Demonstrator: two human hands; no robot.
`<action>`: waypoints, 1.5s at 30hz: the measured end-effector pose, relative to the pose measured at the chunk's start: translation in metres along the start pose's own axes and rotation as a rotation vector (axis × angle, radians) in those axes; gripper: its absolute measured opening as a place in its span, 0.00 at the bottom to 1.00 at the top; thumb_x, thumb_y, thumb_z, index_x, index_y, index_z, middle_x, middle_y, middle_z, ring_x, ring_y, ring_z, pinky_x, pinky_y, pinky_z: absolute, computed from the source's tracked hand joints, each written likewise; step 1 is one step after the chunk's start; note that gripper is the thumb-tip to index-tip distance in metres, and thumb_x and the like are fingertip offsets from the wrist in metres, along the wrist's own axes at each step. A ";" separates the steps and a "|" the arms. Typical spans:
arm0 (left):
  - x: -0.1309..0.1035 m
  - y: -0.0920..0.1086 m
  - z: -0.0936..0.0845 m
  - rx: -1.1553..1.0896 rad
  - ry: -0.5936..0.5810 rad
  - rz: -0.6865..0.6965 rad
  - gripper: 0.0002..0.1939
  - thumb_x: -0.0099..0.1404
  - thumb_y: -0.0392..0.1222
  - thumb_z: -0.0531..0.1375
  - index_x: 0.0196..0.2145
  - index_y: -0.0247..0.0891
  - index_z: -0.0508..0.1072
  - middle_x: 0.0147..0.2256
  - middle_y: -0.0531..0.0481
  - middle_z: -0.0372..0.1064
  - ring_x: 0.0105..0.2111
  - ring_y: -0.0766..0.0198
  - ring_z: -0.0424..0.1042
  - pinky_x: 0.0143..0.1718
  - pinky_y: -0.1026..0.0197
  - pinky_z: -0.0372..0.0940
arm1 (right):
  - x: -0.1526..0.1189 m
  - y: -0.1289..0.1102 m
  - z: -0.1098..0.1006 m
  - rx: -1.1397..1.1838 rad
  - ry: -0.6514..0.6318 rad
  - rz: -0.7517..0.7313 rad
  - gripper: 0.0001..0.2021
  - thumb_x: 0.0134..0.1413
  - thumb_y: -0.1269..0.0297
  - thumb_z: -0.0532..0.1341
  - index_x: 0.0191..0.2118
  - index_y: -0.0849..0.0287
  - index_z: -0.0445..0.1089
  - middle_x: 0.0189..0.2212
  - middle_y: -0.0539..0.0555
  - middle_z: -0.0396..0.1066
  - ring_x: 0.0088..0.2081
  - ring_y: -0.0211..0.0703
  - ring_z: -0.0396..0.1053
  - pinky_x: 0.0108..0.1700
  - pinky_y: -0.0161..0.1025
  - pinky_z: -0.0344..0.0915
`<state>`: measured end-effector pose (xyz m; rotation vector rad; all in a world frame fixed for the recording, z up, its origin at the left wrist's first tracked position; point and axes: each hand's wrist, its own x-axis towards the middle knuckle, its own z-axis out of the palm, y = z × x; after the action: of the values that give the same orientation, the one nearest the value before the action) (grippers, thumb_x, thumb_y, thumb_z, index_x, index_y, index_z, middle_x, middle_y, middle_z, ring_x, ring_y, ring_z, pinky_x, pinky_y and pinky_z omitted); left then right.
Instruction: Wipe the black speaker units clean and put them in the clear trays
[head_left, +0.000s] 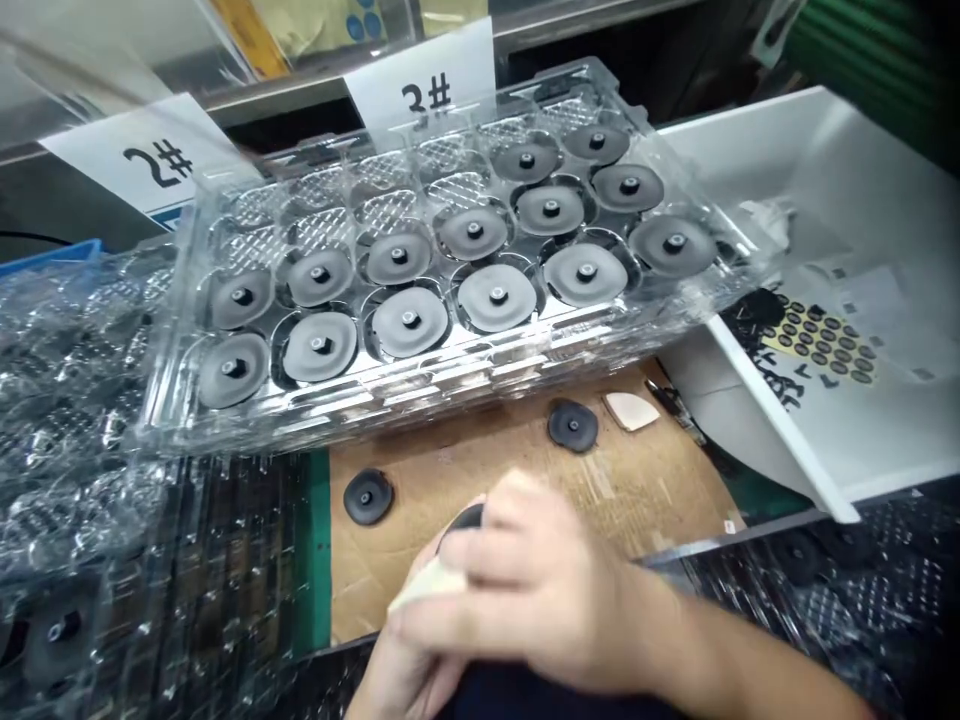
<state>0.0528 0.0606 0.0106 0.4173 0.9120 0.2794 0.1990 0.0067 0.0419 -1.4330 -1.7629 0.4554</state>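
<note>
Low in the head view my right hand (pixel 532 590), blurred by motion, lies over my left hand (pixel 409 655). Its curled fingers grip a pale, whitish pad (pixel 429 585). A dark round part (pixel 463 520) shows between the hands, held from beneath by my left hand, whose fingers are mostly hidden. On the brown cardboard (pixel 450 465) lie two loose black discs with a raised centre stub, one disc (pixel 367 497) to the left and another disc (pixel 572 426) to the right. A beige wedge-shaped pad (pixel 631 411) rests beside the right disc.
A clear plastic tray (pixel 420 385) behind the cardboard holds several grey-black discs in its pockets; some back pockets hold none. Stacked clear trays (pixel 75 360) stand left. At right a white bin (pixel 900 420) contains a yellow sticker sheet (pixel 817 340) and black scraps. Paper signs (pixel 161 155) hang behind.
</note>
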 end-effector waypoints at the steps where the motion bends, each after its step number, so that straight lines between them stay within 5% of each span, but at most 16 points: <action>1: 0.001 0.002 -0.001 -0.009 -0.010 -0.011 0.24 0.43 0.43 0.69 0.41 0.40 0.75 0.38 0.48 0.75 0.42 0.50 0.72 0.43 0.54 0.67 | 0.001 0.008 0.001 0.070 0.046 0.068 0.12 0.61 0.68 0.51 0.42 0.53 0.71 0.29 0.48 0.71 0.29 0.37 0.61 0.34 0.38 0.57; 4: 0.004 0.011 -0.004 -0.073 -0.114 -0.053 0.29 0.39 0.45 0.70 0.42 0.40 0.74 0.43 0.44 0.74 0.41 0.50 0.73 0.41 0.57 0.68 | -0.003 0.039 0.007 0.146 0.159 0.510 0.12 0.61 0.69 0.52 0.45 0.54 0.69 0.36 0.49 0.72 0.35 0.36 0.66 0.37 0.34 0.62; 6: 0.009 0.016 -0.005 -0.132 -0.171 -0.070 0.31 0.39 0.46 0.70 0.44 0.41 0.74 0.45 0.42 0.72 0.43 0.48 0.72 0.40 0.58 0.69 | -0.014 0.059 0.018 0.115 0.118 0.670 0.11 0.59 0.68 0.55 0.44 0.53 0.70 0.36 0.49 0.71 0.34 0.37 0.68 0.34 0.32 0.65; 9: 0.019 0.023 -0.009 -0.183 -0.192 -0.092 0.31 0.41 0.49 0.68 0.45 0.43 0.73 0.46 0.42 0.72 0.44 0.48 0.71 0.40 0.59 0.69 | -0.035 0.076 0.044 0.068 0.036 0.682 0.12 0.57 0.69 0.55 0.44 0.53 0.71 0.35 0.51 0.70 0.36 0.39 0.69 0.38 0.34 0.67; 15: 0.033 0.026 -0.016 -0.227 -0.137 -0.125 0.28 0.46 0.55 0.62 0.46 0.46 0.72 0.48 0.45 0.70 0.46 0.50 0.70 0.44 0.58 0.67 | -0.065 0.073 0.090 -0.083 0.102 0.741 0.18 0.58 0.70 0.52 0.53 0.56 0.64 0.52 0.62 0.58 0.44 0.49 0.66 0.47 0.51 0.65; 18: 0.031 0.023 -0.018 -0.247 -0.116 -0.095 0.30 0.48 0.53 0.63 0.50 0.47 0.69 0.47 0.45 0.71 0.47 0.50 0.69 0.47 0.55 0.65 | -0.062 0.076 0.094 -0.126 0.124 0.757 0.19 0.55 0.71 0.54 0.53 0.58 0.63 0.52 0.65 0.57 0.47 0.55 0.64 0.46 0.55 0.65; 23: 0.020 0.015 -0.022 -0.245 -0.102 -0.040 0.32 0.52 0.50 0.62 0.55 0.48 0.62 0.51 0.44 0.67 0.50 0.50 0.67 0.54 0.50 0.59 | -0.047 0.079 0.083 -0.088 0.154 0.725 0.15 0.56 0.70 0.53 0.48 0.57 0.67 0.46 0.61 0.62 0.42 0.49 0.68 0.44 0.49 0.68; 28: 0.004 0.007 -0.029 -0.216 -0.077 0.097 0.27 0.55 0.46 0.61 0.53 0.45 0.65 0.51 0.43 0.67 0.50 0.50 0.66 0.53 0.51 0.59 | -0.062 0.055 0.085 0.052 0.127 0.635 0.15 0.58 0.69 0.53 0.51 0.56 0.65 0.40 0.55 0.71 0.40 0.43 0.70 0.41 0.38 0.69; 33: -0.011 -0.002 -0.030 -0.154 -0.090 0.176 0.25 0.58 0.45 0.59 0.53 0.48 0.64 0.51 0.44 0.67 0.52 0.53 0.64 0.52 0.55 0.60 | -0.072 0.040 0.082 0.102 0.128 0.599 0.09 0.55 0.68 0.57 0.40 0.56 0.73 0.31 0.52 0.74 0.32 0.42 0.72 0.34 0.36 0.69; 37: -0.023 -0.015 -0.026 -0.107 -0.095 0.234 0.28 0.53 0.47 0.63 0.53 0.45 0.65 0.53 0.43 0.65 0.52 0.52 0.63 0.50 0.58 0.61 | -0.047 0.002 0.052 0.083 0.287 0.596 0.13 0.59 0.66 0.53 0.49 0.56 0.66 0.43 0.54 0.70 0.43 0.42 0.68 0.42 0.37 0.66; 39: -0.029 -0.021 -0.027 -0.084 -0.103 0.242 0.30 0.53 0.46 0.64 0.53 0.44 0.64 0.52 0.44 0.66 0.53 0.52 0.63 0.52 0.57 0.60 | -0.035 -0.027 0.042 0.091 0.326 0.452 0.14 0.60 0.68 0.52 0.50 0.55 0.64 0.45 0.54 0.69 0.46 0.43 0.65 0.47 0.40 0.62; 42: -0.038 -0.028 -0.031 -0.055 -0.110 0.229 0.29 0.55 0.41 0.63 0.54 0.46 0.62 0.50 0.44 0.68 0.52 0.53 0.64 0.53 0.55 0.59 | -0.029 -0.062 0.038 0.114 0.180 0.222 0.12 0.58 0.72 0.52 0.47 0.60 0.65 0.37 0.54 0.71 0.38 0.42 0.66 0.43 0.41 0.62; 45: -0.046 -0.032 -0.032 -0.043 -0.108 0.271 0.29 0.55 0.38 0.63 0.54 0.46 0.62 0.50 0.44 0.68 0.50 0.53 0.65 0.51 0.55 0.61 | -0.028 -0.074 0.039 0.128 -0.007 0.208 0.10 0.57 0.74 0.52 0.42 0.60 0.67 0.35 0.52 0.71 0.36 0.40 0.65 0.41 0.39 0.61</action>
<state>0.0016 0.0213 0.0105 0.5117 0.7417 0.5190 0.1224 -0.0329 0.0608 -1.5303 -1.5665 0.6712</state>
